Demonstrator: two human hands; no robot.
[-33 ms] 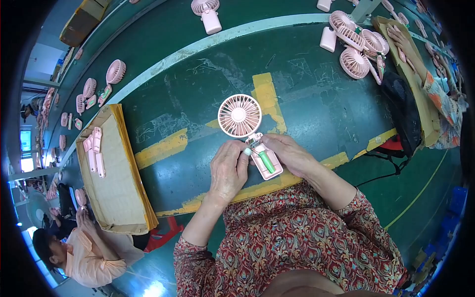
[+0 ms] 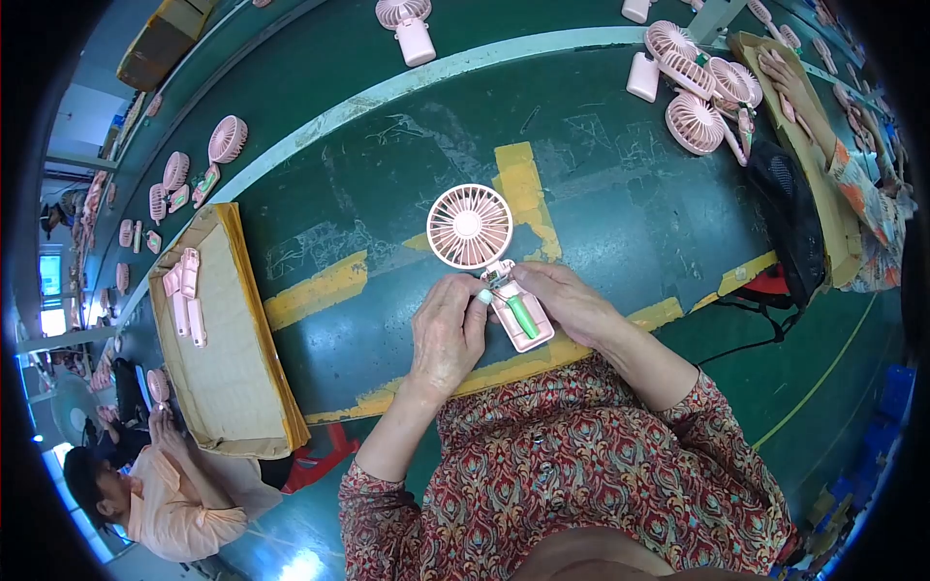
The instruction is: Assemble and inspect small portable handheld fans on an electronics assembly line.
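One opened pink fan (image 2: 469,225) held by left hand (image 2: 444,324) and right hand (image 2: 570,304)

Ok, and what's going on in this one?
A person sits at a green table with a pink fan in front of them. The left hand and right hand are at either side of its open handle, fingertips near the top; exactly what they pinch is hard to tell. A green cylinder shows inside. A tray with pink pieces is to the left.
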